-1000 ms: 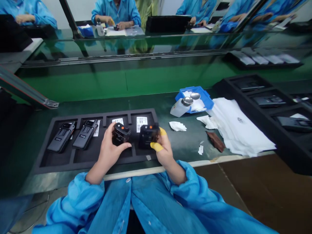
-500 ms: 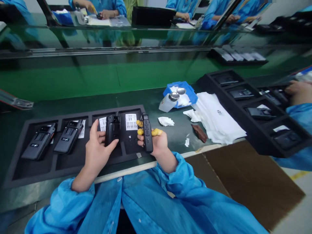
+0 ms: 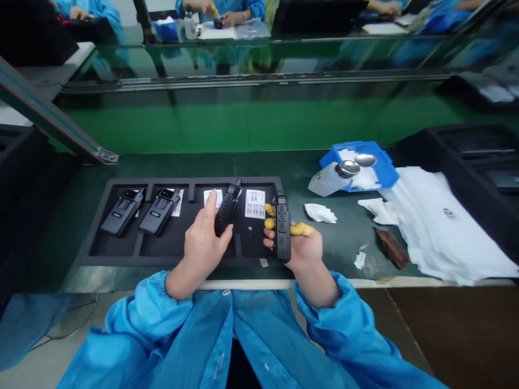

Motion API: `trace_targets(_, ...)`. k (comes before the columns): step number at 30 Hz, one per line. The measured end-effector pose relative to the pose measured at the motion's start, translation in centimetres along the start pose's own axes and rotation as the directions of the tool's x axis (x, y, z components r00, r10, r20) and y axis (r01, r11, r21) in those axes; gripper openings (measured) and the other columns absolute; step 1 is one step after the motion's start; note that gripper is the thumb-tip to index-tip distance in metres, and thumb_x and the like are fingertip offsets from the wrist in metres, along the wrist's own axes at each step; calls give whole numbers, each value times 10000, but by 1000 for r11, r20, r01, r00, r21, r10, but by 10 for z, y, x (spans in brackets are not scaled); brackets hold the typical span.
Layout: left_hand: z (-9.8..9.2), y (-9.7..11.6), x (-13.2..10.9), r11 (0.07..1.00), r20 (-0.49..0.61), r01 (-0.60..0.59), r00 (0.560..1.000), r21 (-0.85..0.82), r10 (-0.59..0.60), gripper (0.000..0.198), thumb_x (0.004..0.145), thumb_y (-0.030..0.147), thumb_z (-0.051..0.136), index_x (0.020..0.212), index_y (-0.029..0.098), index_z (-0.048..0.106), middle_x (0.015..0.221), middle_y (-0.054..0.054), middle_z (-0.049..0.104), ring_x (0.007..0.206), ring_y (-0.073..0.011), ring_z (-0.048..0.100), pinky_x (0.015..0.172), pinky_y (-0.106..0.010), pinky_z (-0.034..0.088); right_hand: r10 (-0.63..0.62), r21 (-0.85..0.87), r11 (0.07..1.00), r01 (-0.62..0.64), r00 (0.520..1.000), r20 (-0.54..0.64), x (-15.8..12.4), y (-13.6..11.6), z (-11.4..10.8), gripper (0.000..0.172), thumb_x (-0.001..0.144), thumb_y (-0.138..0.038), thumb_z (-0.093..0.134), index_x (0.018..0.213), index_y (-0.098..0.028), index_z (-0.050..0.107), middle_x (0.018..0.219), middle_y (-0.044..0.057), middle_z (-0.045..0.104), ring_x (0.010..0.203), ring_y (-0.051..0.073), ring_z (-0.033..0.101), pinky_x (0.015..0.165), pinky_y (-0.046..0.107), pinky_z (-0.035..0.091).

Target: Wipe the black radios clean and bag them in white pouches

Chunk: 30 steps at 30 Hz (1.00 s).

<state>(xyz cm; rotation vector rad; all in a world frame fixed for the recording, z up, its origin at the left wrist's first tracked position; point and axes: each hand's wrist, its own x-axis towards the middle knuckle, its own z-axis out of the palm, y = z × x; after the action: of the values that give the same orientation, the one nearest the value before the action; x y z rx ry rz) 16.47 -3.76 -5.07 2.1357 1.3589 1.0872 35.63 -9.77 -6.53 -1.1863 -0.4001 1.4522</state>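
Note:
My right hand [image 3: 306, 246], with yellow finger cots on some fingers, grips a black walkie-talkie [image 3: 283, 229] edge-on, its side buttons facing me. It is above the right end of the black foam tray [image 3: 184, 262]. My left hand [image 3: 205, 237] has its thumb and fingers around a second black walkie-talkie [image 3: 228, 208], tilted on its side over a middle compartment. Two more walkie-talkies, the left one [image 3: 122, 212] and its neighbour [image 3: 160, 212], lie in the tray's left compartments. A white label sheet [image 3: 255, 203] lies in the right compartment.
To the right are a blue bin [image 3: 385, 167], a white bottle with a metal top [image 3: 326, 180], a crumpled tissue [image 3: 320, 213], white cloths [image 3: 450, 227] and a brown scrap [image 3: 391, 247]. Another black foam tray [image 3: 430, 143] stands at far right. A metal rail [image 3: 52, 113] slants in at left.
The view has turned left, so the bench items shift right in it. The walkie-talkie at my left hand has rolled from lying flat onto its side. My right hand keeps its grip.

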Motion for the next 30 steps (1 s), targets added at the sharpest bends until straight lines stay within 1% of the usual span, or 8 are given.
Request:
trace_targets(3,-1,-7,11,966,63,167,986,-198,-157,780,681,237,713,1374,226,353,941,-39,663,795,-185,651,753,-345,564,-92,-176,980,92,996,6,2,-12,5,347,644,-317,449,953,-242,587,876,48,671,738,224,611,710,431,515)
trace_targets(8,15,-29,43,717,225,469,882,-515,-415,699,715,272,685,1321,194,345,876,-21,646,745,-158,672,699,-312,558,-368,-423,836,350,929,43,33,-31,17,608,696,-275,547,1291,-281,428,1277,12,579,1143,191,555,983,380,463)
trace_targets(14,39,-46,59,797,232,423,906,-431,-355,511,772,195,596,1258,143,447,1010,-111,662,912,-213,670,830,-399,545,-407,-669,695,263,911,-64,76,-28,22,771,730,-242,548,1446,-154,278,1413,137,427,1322,230,399,1125,449,289)
trace_targets(17,33,-43,53,877,187,318,946,-361,-266,444,750,128,585,1191,143,542,1216,-149,594,1162,-260,562,1010,-448,440,-481,-801,544,250,875,-53,78,-23,20,759,716,-215,550,1431,-87,329,1337,184,436,1303,272,400,1147,464,239)
trace_targets(21,-1,-36,37,957,132,160,983,-241,-131,431,770,125,564,1197,177,565,1340,-117,518,1305,-254,423,1112,-448,325,-623,-934,209,290,775,102,68,-19,17,605,752,-245,526,1339,-109,476,1275,177,440,1254,295,425,1128,490,286)
trace_targets(24,-34,-45,24,996,79,25,996,91,-32,506,771,145,598,1269,185,516,1339,-135,507,1287,-291,423,1093,-489,323,-694,-937,37,348,683,226,53,-20,19,542,796,-304,519,1319,-163,500,1299,158,442,1266,298,405,1111,520,307)
trace_targets(27,-58,-64,18,884,27,99,992,458,-125,670,722,173,682,1345,162,436,1238,-179,559,1188,-363,493,989,-537,390,-696,-924,-31,380,655,293,34,-22,29,494,823,-351,516,1288,-188,534,1283,153,481,1256,296,427,1096,527,329)
trace_targets(30,-71,-80,20,821,80,150,970,551,-231,762,700,175,711,1386,138,380,1055,-160,636,1034,-348,594,895,-467,459,-646,-890,-28,456,671,364,19,-18,44,459,835,-376,521,1266,-222,560,1301,140,489,1259,292,444,1085,521,354)
